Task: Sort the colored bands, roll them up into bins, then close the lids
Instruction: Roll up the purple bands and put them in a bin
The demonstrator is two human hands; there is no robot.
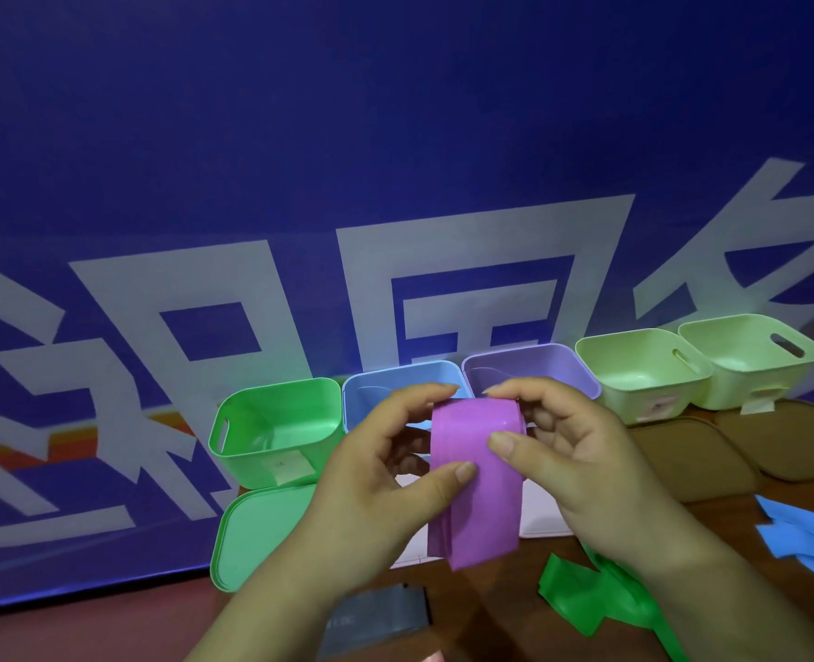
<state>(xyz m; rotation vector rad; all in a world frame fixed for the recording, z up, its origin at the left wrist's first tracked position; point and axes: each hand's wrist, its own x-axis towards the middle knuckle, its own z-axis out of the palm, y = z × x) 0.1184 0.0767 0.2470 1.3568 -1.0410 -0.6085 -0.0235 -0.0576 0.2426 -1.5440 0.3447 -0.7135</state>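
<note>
Purple band point(486, 518) gripped by hands, left hand point(385, 484), right hand point(586, 470), green bin point(252, 465) label point(291, 469) illegible

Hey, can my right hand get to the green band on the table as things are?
Probably not yet: the right hand grips the purple band. The green band lies close beside its wrist, nothing on top.

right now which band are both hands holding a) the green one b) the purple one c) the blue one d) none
b: the left hand and right hand both pinch the purple band, while the green band and blue band lie on the table.
</note>
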